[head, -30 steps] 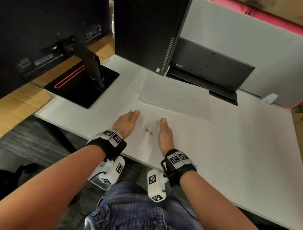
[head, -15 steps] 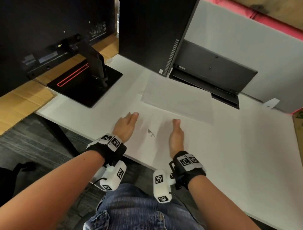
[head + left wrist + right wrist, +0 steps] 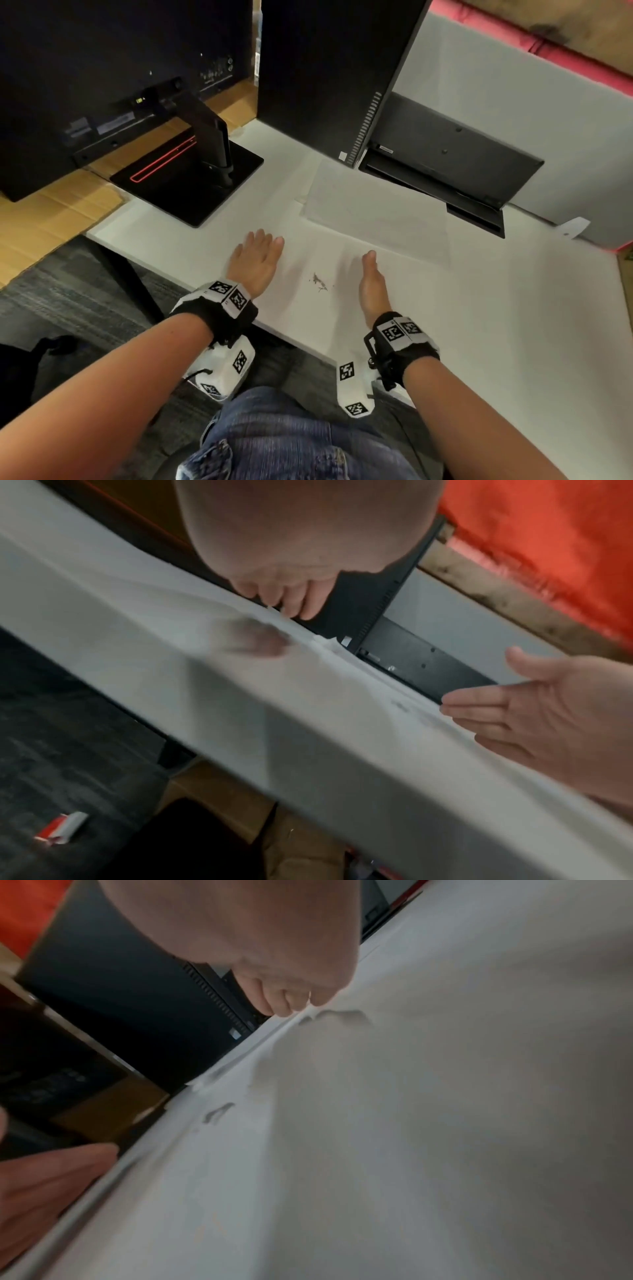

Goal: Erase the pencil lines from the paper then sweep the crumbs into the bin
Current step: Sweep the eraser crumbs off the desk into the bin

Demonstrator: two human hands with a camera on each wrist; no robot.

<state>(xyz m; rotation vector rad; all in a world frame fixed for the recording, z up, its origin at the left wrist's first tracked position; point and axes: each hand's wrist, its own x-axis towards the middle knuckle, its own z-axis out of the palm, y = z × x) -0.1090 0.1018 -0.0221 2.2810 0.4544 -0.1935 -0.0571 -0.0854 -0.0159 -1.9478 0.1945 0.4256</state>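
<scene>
Too small and smeared to tell apart: the crumbs [image 3: 319,281], a dark speck cluster on the table [image 3: 479,342]. Cut off by the frame's top edge: both monitors [image 3: 329,68]. Blurred throughout: both wrist views.

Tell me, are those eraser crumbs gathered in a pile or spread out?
Gathered: the crumbs sit in one small dark cluster on the table, between the left hand and right hand.

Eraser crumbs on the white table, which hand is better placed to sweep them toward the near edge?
Probably the right hand: it stands on edge like a blade beside the small dark eraser crumbs, while the left hand lies flat, palm down.
</scene>
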